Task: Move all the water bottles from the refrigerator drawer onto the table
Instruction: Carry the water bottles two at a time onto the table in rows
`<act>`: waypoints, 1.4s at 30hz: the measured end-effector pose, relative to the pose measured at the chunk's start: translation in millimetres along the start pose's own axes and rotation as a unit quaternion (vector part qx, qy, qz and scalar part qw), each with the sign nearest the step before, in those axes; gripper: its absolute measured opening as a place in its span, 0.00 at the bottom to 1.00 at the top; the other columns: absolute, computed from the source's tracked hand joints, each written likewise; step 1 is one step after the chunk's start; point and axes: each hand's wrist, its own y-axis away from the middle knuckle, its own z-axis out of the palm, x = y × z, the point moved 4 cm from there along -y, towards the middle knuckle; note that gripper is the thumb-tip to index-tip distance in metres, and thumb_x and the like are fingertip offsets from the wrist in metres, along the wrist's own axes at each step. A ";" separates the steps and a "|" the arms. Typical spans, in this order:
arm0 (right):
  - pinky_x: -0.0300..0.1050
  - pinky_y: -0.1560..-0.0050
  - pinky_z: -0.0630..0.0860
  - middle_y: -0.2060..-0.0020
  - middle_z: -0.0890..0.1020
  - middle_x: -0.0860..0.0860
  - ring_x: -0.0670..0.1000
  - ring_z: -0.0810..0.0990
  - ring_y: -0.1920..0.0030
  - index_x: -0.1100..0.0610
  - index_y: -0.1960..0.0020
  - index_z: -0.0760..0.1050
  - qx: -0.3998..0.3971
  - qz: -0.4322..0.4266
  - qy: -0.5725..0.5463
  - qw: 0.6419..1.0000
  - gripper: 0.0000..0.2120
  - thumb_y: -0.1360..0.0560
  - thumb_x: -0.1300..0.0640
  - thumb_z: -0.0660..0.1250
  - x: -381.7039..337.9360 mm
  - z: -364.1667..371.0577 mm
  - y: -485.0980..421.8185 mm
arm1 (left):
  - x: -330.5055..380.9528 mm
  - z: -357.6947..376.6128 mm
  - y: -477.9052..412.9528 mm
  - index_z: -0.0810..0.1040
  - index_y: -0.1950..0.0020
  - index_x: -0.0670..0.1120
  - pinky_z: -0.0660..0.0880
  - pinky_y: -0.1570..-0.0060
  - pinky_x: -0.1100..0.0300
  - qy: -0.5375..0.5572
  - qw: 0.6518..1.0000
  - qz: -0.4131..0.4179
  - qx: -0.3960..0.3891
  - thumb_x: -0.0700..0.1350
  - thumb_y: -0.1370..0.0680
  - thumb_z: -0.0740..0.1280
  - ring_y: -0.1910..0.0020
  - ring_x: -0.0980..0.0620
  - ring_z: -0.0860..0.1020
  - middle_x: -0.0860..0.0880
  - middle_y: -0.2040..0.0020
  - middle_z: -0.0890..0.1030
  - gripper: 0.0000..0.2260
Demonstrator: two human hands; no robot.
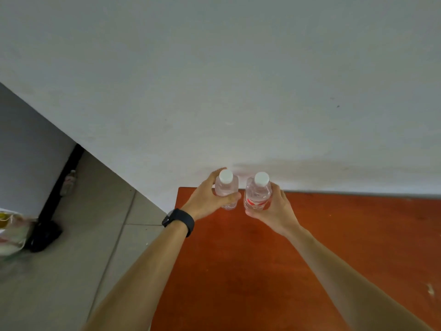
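Two clear water bottles with white caps stand upright side by side at the far left corner of a reddish-brown table (pixel 334 247). My left hand (pixel 206 199) grips the left bottle (pixel 226 189) around its body; a black band sits on that wrist. My right hand (pixel 274 207) grips the right bottle (pixel 257 193), which carries a red mark on its label. The bottles are close together, near the white wall. Whether their bases touch the tabletop is hidden by my fingers. The refrigerator drawer is out of view.
A white wall (pixel 238 91) rises right behind the table. To the left lies a grey tiled floor (pixel 83 235) with a small bottle (pixel 69 181) beside a grey appliance side (pixel 26 163), a black foot (pixel 45 235) and a crumpled plastic bag (pixel 10 232).
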 end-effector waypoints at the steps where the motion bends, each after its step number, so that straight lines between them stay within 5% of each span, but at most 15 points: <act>1: 0.55 0.31 0.72 0.29 0.72 0.50 0.53 0.74 0.31 0.49 0.23 0.57 -0.019 0.013 -0.004 1.000 0.50 0.37 0.44 0.82 8.3 4.9 0.0 | -6.8 4.1 1.1 0.54 0.21 0.61 0.69 0.32 0.51 0.027 1.000 -0.010 0.010 0.60 0.31 0.78 0.33 0.52 0.72 0.54 0.30 0.71 0.46; 4: 0.50 0.32 0.73 0.30 0.74 0.48 0.52 0.76 0.31 0.48 0.22 0.56 -0.061 0.039 -0.020 0.997 0.47 0.32 0.46 0.79 22.8 18.6 -0.9 | -31.7 20.7 1.3 0.49 0.20 0.58 0.66 0.28 0.46 0.077 0.995 -0.062 0.027 0.53 0.33 0.81 0.29 0.48 0.70 0.50 0.26 0.70 0.52; 7: 0.41 0.41 0.74 0.34 0.79 0.47 0.50 0.78 0.35 0.48 0.23 0.61 -0.056 0.040 -0.013 0.998 0.39 0.27 0.48 0.76 27.7 28.7 -7.5 | -56.0 38.7 -3.9 0.56 0.21 0.52 0.68 0.31 0.48 0.042 0.992 -0.107 0.048 0.47 0.29 0.79 0.28 0.46 0.70 0.49 0.25 0.70 0.44; 13: 0.31 0.60 0.72 0.47 0.83 0.46 0.46 0.82 0.53 0.50 0.31 0.70 -0.002 0.037 0.012 0.999 0.23 0.23 0.48 0.72 23.7 38.4 -17.3 | -78.6 54.4 -15.7 0.67 0.24 0.55 0.75 0.44 0.55 -0.036 0.990 -0.083 0.108 0.59 0.22 0.69 0.40 0.49 0.80 0.51 0.36 0.81 0.28; 26: 0.38 0.48 0.73 0.43 0.84 0.47 0.50 0.83 0.43 0.51 0.28 0.70 0.021 0.049 -0.005 0.999 0.29 0.25 0.42 0.73 18.8 52.9 -21.5 | -98.2 60.1 -23.1 0.64 0.26 0.63 0.78 0.48 0.52 -0.125 0.980 -0.080 0.136 0.66 0.22 0.62 0.41 0.47 0.78 0.49 0.38 0.79 0.26; 31: 0.41 0.51 0.75 0.45 0.84 0.48 0.51 0.83 0.46 0.52 0.30 0.70 0.020 0.073 0.015 0.997 0.26 0.24 0.46 0.72 10.2 57.4 -22.5 | -89.2 52.6 -24.7 0.61 0.23 0.60 0.76 0.50 0.56 -0.126 0.986 -0.085 0.074 0.60 0.20 0.64 0.41 0.47 0.80 0.49 0.36 0.80 0.27; 35: 0.34 0.69 0.76 0.35 0.79 0.53 0.43 0.80 0.64 0.53 0.19 0.51 -0.048 0.106 0.050 0.992 0.44 0.25 0.53 0.75 15.4 49.5 -20.4 | -75.8 47.8 -16.2 0.52 0.19 0.55 0.74 0.37 0.49 -0.145 0.983 -0.112 0.012 0.53 0.20 0.69 0.32 0.44 0.75 0.48 0.27 0.74 0.36; 37: 0.34 0.73 0.74 0.29 0.73 0.56 0.44 0.79 0.67 0.53 0.18 0.46 -0.057 0.133 0.047 0.988 0.45 0.23 0.54 0.73 20.2 37.6 -6.4 | -75.9 45.1 -7.1 0.48 0.18 0.52 0.74 0.37 0.49 -0.152 0.976 -0.154 0.005 0.53 0.21 0.69 0.31 0.43 0.74 0.45 0.26 0.72 0.39; 42: 0.39 0.59 0.81 0.26 0.71 0.50 0.54 0.83 0.43 0.50 0.21 0.61 -0.066 0.103 0.053 0.991 0.30 0.20 0.49 0.67 25.0 5.0 54.9 | -69.6 49.3 39.3 0.63 0.21 0.48 0.73 0.36 0.51 -0.207 0.958 -0.193 -0.050 0.57 0.19 0.64 0.30 0.45 0.73 0.46 0.26 0.71 0.29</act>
